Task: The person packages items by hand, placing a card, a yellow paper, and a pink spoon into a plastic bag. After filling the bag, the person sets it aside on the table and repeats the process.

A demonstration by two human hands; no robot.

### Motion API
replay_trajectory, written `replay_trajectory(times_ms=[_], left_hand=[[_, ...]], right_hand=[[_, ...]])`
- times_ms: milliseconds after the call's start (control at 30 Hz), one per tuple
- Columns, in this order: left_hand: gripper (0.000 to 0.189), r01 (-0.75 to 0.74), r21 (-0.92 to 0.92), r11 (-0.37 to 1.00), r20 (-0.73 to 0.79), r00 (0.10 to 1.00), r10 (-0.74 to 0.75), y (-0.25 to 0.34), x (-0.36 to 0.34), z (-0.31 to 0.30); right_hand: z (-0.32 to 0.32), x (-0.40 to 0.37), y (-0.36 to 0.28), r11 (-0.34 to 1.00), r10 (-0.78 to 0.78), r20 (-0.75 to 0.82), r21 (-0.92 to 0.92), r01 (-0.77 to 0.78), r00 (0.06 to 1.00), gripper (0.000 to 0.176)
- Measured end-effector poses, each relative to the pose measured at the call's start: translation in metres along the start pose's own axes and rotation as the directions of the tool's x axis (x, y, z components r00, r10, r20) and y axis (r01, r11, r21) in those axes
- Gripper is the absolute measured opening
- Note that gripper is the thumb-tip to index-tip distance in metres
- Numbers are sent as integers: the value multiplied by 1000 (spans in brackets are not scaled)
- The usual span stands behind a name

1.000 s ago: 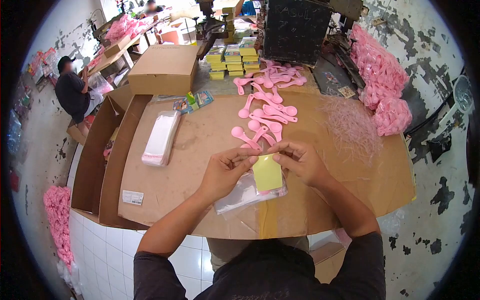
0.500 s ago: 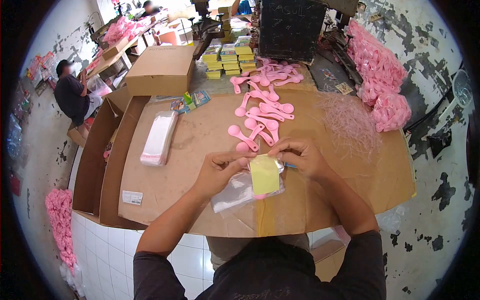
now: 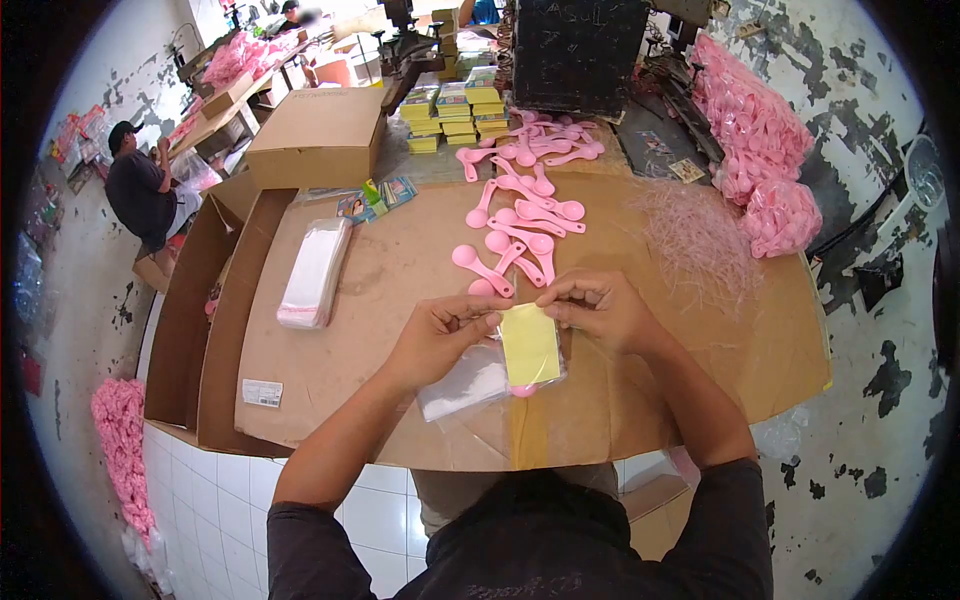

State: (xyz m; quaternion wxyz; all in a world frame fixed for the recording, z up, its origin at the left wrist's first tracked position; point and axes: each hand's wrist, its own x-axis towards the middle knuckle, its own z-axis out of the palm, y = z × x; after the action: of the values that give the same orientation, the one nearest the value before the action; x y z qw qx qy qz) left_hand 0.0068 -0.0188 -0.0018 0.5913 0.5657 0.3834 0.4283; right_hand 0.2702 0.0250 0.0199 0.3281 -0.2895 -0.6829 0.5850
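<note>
Between my two hands hangs a clear plastic bag with a yellow card (image 3: 531, 343) in it. My left hand (image 3: 455, 330) pinches its upper left corner, and my right hand (image 3: 592, 308) pinches the upper right corner. The round end of a pink spoon (image 3: 525, 390) shows below the card. Under the packet and to its left, a flat clear bag (image 3: 465, 382) lies on the cardboard sheet (image 3: 400, 260). Just beyond my fingers are several loose pink spoons (image 3: 482, 267).
A stack of clear bags (image 3: 315, 270) lies at left, near a closed carton (image 3: 315, 135). Card stacks (image 3: 455, 115) stand at the back. Pink strands (image 3: 697, 235) and bagged pink spoons (image 3: 755, 140) are at right. A person (image 3: 140, 190) is at far left.
The view has shifted slightly. The yellow card sits flatter and both hands stay at the packet's top corners. The distant person at left has raised a hand nearer the head.
</note>
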Motion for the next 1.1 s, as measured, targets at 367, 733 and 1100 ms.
replay_trajectory(times_ms=[367, 733, 1100], left_hand=[[27, -43, 55, 998, -46, 998, 46, 1, -3, -1], [18, -30, 112, 993, -9, 999, 31, 16, -7, -23], [47, -393, -30, 919, -655, 702, 279, 22, 3, -76]], right_hand=[[14, -2, 0, 997, -54, 22, 64, 52, 998, 41], [3, 1, -29, 999, -49, 19, 22, 48, 999, 44], [-76, -23, 6, 529, -199, -97, -849, 24, 975, 37]])
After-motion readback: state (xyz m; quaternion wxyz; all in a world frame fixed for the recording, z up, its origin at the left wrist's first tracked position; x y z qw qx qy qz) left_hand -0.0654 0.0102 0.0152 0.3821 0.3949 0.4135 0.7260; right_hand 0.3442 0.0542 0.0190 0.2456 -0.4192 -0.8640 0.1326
